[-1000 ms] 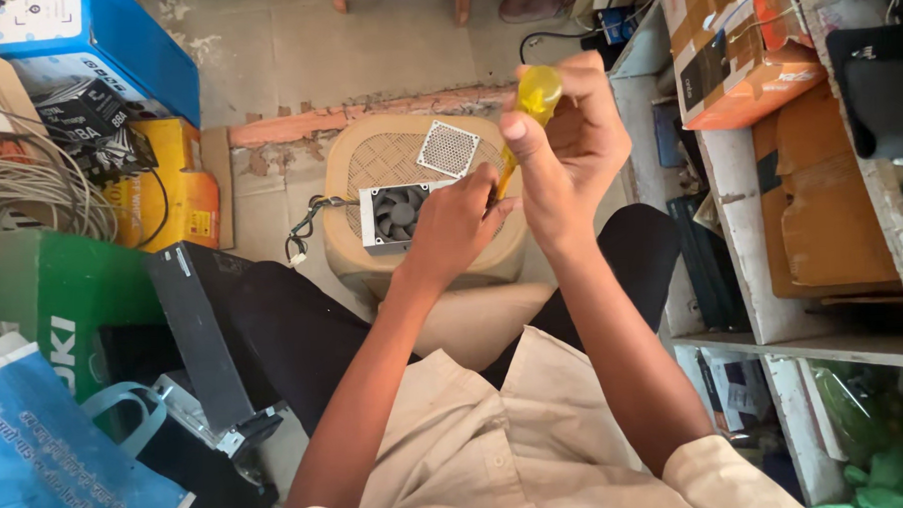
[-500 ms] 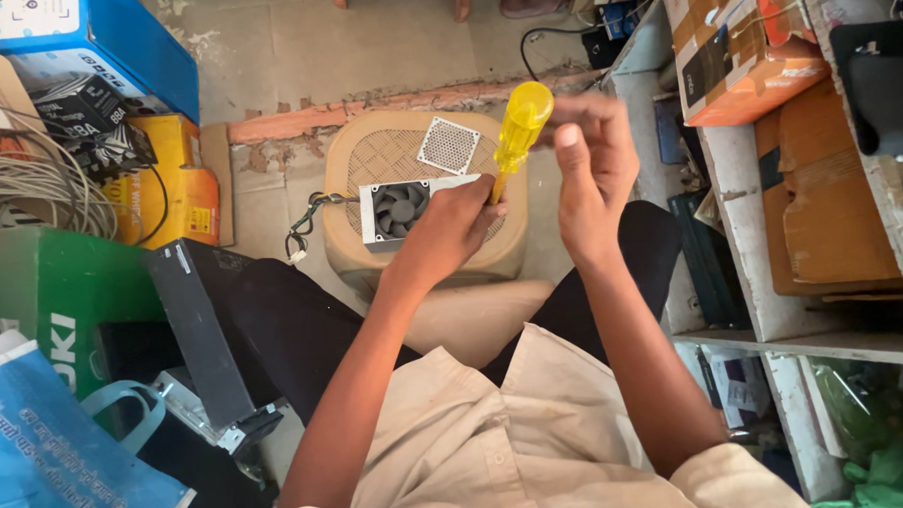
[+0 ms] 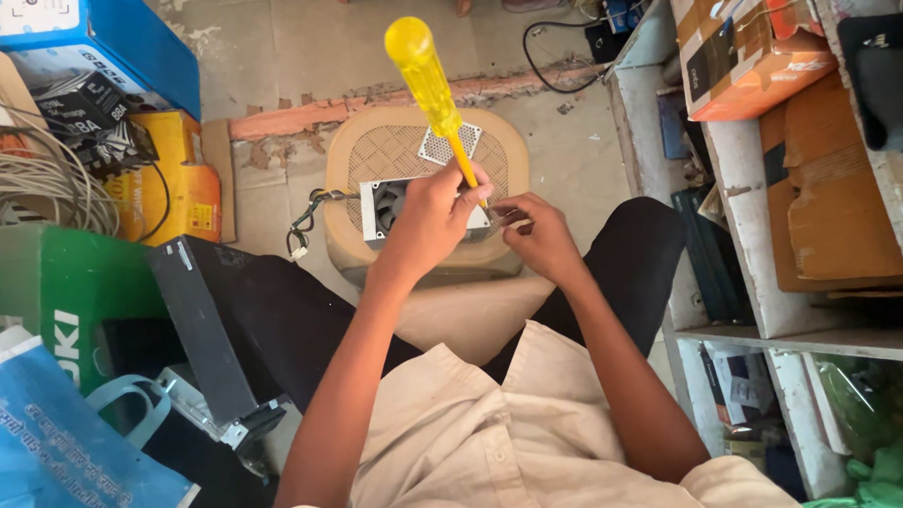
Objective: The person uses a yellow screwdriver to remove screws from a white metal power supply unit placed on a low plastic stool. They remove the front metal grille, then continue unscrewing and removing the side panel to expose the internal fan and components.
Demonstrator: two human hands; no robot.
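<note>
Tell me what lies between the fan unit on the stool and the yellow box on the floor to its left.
In the head view, a black cable bundle trails from the fan unit off the stool; beyond it, bare cracked floor tiles reach the yellow box.

Worn grey concrete floor (image 3: pixel 294 49) with a cracked reddish strip (image 3: pixel 366 105); white wooden shelving (image 3: pixel 740 204), possibly chipped, lines the right edge.

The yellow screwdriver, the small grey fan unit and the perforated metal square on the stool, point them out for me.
yellow screwdriver (image 3: pixel 423 70), head view, on its handle.
small grey fan unit (image 3: pixel 382 204), head view, on its left frame beside the fan opening.
perforated metal square (image 3: pixel 449 143), head view, on its centre.
</note>
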